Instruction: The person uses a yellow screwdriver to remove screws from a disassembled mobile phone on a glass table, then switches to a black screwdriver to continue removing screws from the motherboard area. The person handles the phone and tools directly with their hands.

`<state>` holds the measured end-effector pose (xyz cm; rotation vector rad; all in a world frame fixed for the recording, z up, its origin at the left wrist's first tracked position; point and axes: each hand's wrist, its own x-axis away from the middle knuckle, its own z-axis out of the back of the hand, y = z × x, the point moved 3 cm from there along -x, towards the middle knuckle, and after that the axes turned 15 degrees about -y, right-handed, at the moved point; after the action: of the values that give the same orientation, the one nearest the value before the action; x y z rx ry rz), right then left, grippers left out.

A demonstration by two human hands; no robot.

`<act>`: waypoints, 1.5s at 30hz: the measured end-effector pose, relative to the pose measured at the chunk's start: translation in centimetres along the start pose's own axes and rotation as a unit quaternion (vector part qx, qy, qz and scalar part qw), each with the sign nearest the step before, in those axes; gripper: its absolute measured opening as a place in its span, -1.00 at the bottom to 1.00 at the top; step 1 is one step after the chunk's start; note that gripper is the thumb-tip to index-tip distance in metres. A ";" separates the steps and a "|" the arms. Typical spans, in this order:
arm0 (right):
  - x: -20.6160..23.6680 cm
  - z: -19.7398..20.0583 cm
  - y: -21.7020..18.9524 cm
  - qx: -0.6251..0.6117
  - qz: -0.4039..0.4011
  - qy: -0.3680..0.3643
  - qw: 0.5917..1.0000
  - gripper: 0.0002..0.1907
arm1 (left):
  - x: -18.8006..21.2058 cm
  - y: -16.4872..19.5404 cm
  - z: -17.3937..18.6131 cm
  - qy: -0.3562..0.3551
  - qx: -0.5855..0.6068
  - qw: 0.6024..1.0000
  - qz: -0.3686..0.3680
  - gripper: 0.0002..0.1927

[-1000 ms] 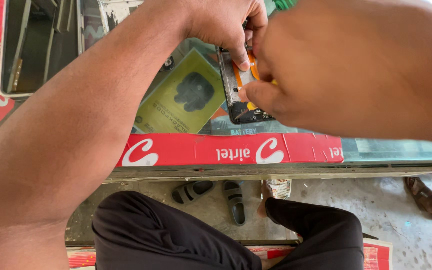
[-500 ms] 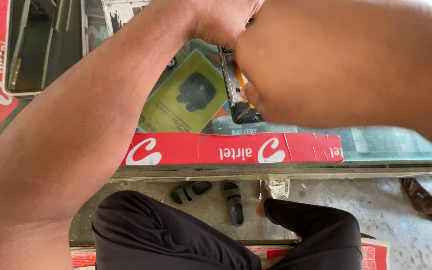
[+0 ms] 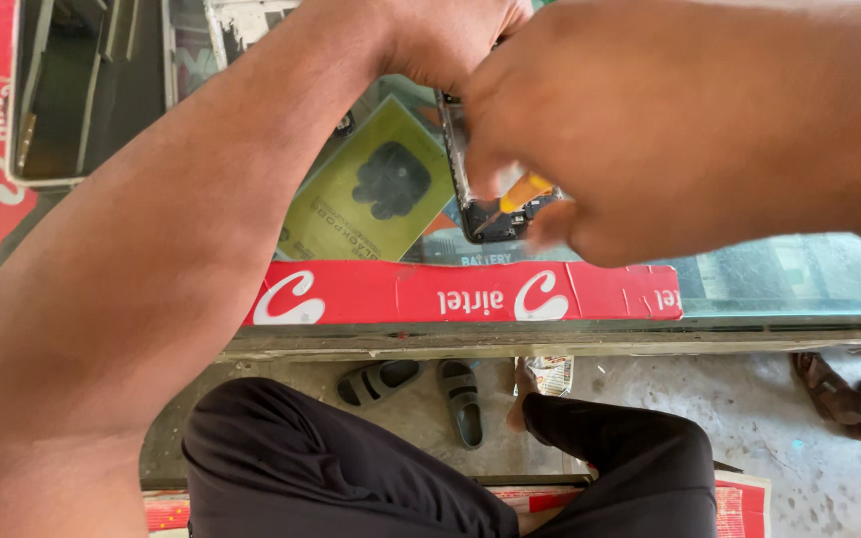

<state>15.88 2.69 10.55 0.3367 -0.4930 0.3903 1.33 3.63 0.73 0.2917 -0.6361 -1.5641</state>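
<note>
Over glass tabletop [image 3: 799,279]: your hands both grip opened phone [image 3: 480,214]; left hand [image 3: 450,40] clamps top, right hand [image 3: 590,149] nearer, pinching orange pick [image 3: 525,189] at lower end. Phone's long axis runs away from you.

Two hands are at work, the left hand [image 3: 440,35] and the right hand [image 3: 650,130], both closed around one opened phone [image 3: 475,199] above the counter [image 3: 799,284]. One orange tool tip [image 3: 525,189] shows at the phone, under the right hand's fingers. Just left of the phone lies one green card with a dark blot [image 3: 376,194]. One red strip [image 3: 460,292] runs along the counter edge below the phone. Further below the phone, on the floor, there are two dark sandals [image 3: 426,389], and one more brown sandal [image 3: 834,394] far to the right of them.
</note>
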 end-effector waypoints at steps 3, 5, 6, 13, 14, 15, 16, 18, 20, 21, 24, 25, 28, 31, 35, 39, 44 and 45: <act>0.0 -0.6 0.7 0.061 -0.146 -0.147 0.976 -0.66 | -0.1 0.4 0.5 0.000 0.000 1.000 -0.005 -0.72; -0.1 -0.6 0.9 0.091 -0.192 -0.188 0.959 -0.75 | 0.0 0.7 0.7 -0.001 0.001 1.000 -0.007 -0.72; -0.2 -0.5 0.9 0.103 -0.190 -0.180 0.960 -0.85 | 0.1 0.8 0.6 0.000 0.004 1.000 -0.006 -0.72; -0.1 -0.3 0.5 0.001 -0.083 -0.022 0.996 -0.56 | 0.8 1.9 0.1 -0.003 0.012 1.000 -0.009 -0.72; 0.0 -0.2 0.4 0.006 -0.084 0.000 0.996 -0.57 | 0.8 2.0 0.1 -0.003 0.014 1.000 -0.009 -0.72; 0.0 -0.3 0.4 0.029 -0.103 -0.019 0.994 -0.60 | 0.9 2.1 0.1 -0.004 0.015 1.000 -0.010 -0.72; 0.1 -0.3 0.4 0.053 -0.120 -0.039 0.991 -0.59 | 0.9 2.2 0.1 -0.004 0.015 1.000 -0.012 -0.72; 0.1 -0.2 0.5 0.095 -0.170 -0.112 0.974 -0.69 | 0.9 2.4 0.4 -0.002 0.017 1.000 -0.013 -0.72; -0.2 0.1 0.4 0.041 -0.177 -0.100 0.978 -0.84 | 1.0 2.3 0.3 -0.005 0.016 1.000 -0.013 -0.72; -0.3 0.2 0.3 -0.009 -0.172 -0.072 0.982 -0.87 | 1.1 2.3 0.3 -0.004 0.018 1.000 -0.015 -0.72; 0.2 0.4 0.1 -0.040 -0.120 -0.014 0.992 -0.60 | 1.0 2.3 0.2 -0.005 0.019 1.000 -0.016 -0.72; 0.3 0.5 0.0 -0.053 -0.093 0.011 0.994 -0.53 | 1.0 2.3 0.2 -0.005 0.018 1.000 -0.017 -0.72; 0.1 0.5 -0.1 -0.072 -0.047 0.043 0.995 -0.44 | 1.3 2.5 0.2 -0.004 0.020 1.000 -0.017 -0.72; -0.2 0.2 0.0 -0.014 -0.164 -0.077 0.983 -0.63 | 1.9 3.0 0.0 -0.003 0.021 1.000 -0.019 -0.72; 0.4 1.7 -1.0 -0.031 -0.125 0.008 0.992 -0.67 | 2.0 3.4 0.1 -0.003 0.021 1.000 -0.022 -0.72; 0.4 1.5 -0.9 -0.058 -0.171 -0.050 0.982 -0.65 | 1.5 3.2 0.4 -0.006 0.021 1.000 -0.022 -0.71; 0.4 0.2 0.0 0.030 -0.242 -0.151 0.958 -0.69 | 1.5 3.1 0.5 -0.002 0.022 0.999 -0.025 -0.71; 0.5 0.3 0.0 0.025 -0.220 -0.111 0.969 -0.69 | 1.4 3.2 0.5 -0.003 0.023 0.999 -0.023 -0.71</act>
<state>16.14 2.70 11.04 0.5297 -0.6101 -0.0682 3.58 2.36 3.15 0.3375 -0.6750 -1.5967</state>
